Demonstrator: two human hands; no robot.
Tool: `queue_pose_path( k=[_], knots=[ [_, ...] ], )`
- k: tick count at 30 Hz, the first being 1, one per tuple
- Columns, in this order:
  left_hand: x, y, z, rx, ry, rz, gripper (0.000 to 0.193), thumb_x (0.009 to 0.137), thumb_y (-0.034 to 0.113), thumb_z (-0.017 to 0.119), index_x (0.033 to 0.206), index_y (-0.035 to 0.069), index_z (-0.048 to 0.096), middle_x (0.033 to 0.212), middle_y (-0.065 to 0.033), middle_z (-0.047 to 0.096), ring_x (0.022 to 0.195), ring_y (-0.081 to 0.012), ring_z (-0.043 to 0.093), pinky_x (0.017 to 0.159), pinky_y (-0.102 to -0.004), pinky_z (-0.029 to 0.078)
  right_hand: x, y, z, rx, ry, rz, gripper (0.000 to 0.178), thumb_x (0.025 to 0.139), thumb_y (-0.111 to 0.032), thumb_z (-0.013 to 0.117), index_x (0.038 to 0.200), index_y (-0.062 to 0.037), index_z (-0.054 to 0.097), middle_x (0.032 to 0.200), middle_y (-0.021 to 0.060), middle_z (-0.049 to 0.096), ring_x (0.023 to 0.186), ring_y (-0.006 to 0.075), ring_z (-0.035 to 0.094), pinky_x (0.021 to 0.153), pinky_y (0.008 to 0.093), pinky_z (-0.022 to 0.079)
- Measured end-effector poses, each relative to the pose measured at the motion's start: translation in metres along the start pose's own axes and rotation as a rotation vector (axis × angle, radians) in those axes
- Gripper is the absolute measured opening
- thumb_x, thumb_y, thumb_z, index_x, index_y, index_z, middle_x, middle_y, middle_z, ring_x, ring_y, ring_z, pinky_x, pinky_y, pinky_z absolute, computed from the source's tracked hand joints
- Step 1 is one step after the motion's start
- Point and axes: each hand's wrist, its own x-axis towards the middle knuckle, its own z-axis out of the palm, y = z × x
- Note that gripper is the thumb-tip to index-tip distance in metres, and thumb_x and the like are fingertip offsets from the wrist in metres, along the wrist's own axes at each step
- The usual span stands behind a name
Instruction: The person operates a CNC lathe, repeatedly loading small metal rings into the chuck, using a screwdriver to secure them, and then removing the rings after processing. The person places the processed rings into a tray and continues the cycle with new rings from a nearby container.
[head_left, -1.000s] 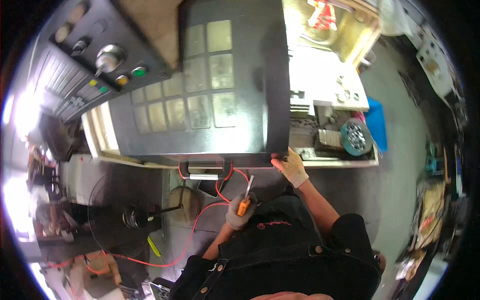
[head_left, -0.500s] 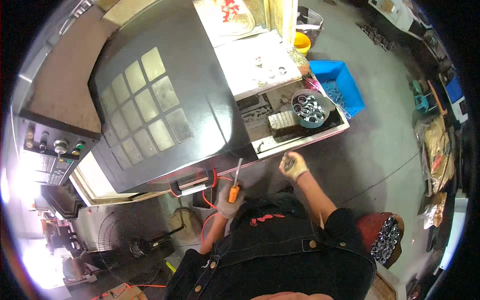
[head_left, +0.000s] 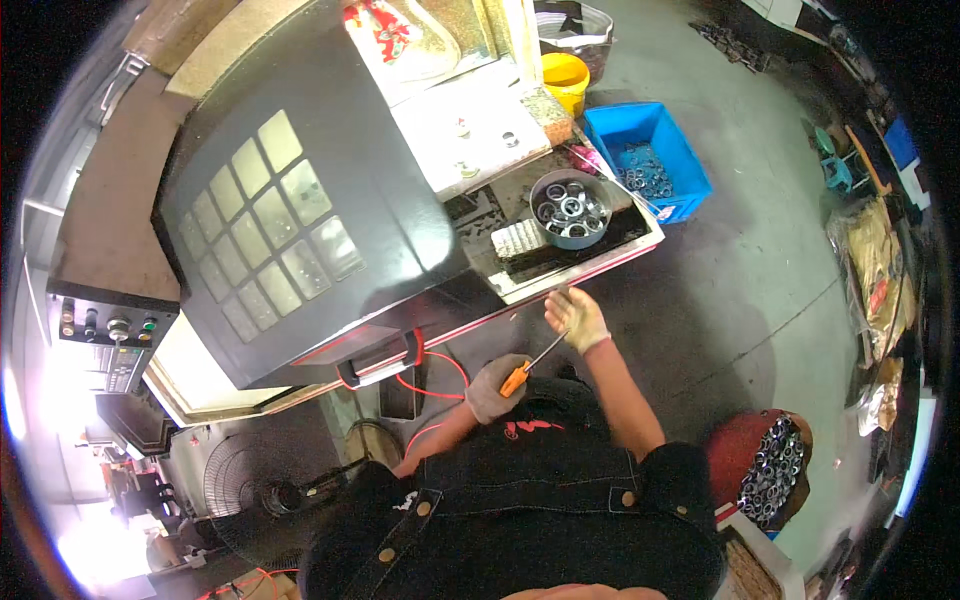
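Observation:
My left hand (head_left: 496, 389), in a grey glove, is closed round an orange-handled hand tool (head_left: 515, 379) with a long, straight metal shaft. The shaft points up and right, its tip reaching the palm side of my right hand (head_left: 578, 319). That hand wears a pale yellowish glove, and its fingers are curled at the machine's front edge. The metal ring it held a moment earlier is mostly hidden in the glove now. Beyond it, a round bowl (head_left: 571, 240) of shiny metal rings (head_left: 570, 207) stands on the machine's ledge, out of contact with both hands.
A dark machine door (head_left: 300, 200) with window panes and a handle (head_left: 382, 374) fills the left. Right of the ledge stand a blue crate (head_left: 690, 185) and a yellow bucket (head_left: 566, 80). A red container (head_left: 728, 455) of rings is at lower right, a fan (head_left: 250, 490) at lower left.
My left hand has moved right, swinging the tool from upright to a slant so its tip meets my right hand. My right hand has shifted slightly up and left. The whole view has shifted.

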Motion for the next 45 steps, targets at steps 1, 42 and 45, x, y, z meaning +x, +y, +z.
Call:
queue_pose_path(
  k=[1,42,45],
  knots=[
    [0.007,-0.003,0.003,-0.021,-0.016,0.027,0.043,0.074,0.008,0.064,0.117,0.007,0.054,0.102,-0.0139,0.061,0.095,-0.032,0.06,0.082,-0.038,0.049,-0.014,0.007,-0.007,0.005,0.003,-0.017,0.03,0.088,-0.028,0.058,0.112,-0.0088,0.058,0.109,0.01,0.062,0.1,0.0271,0.061,0.088,0.0446,0.05],
    [-0.212,-0.065,0.053,-0.019,-1.329,0.606,0.034,0.078,0.018,0.065,0.109,0.007,0.055,0.09,-0.0105,0.062,0.083,-0.0222,0.061,0.077,-0.0333,0.048,-0.566,0.577,0.202,-1.258,0.518,-1.077,0.065,0.07,-0.04,0.077,0.119,-0.0034,0.059,0.132,0.0209,0.044,0.123,0.0396,0.042,0.102,0.0495,0.036],
    [-0.265,-0.062,0.059,-0.031,-1.396,0.627,0.027,0.082,0.017,0.063,0.107,0.01,0.057,0.091,-0.005,0.061,0.081,-0.016,0.059,0.076,-0.0327,0.05,-0.591,0.653,0.228,-1.255,0.477,-1.156,0.048,0.076,-0.041,0.07,0.112,-0.0097,0.062,0.125,0.0166,0.052,0.117,0.0383,0.047,0.099,0.053,0.034]
  ],
)
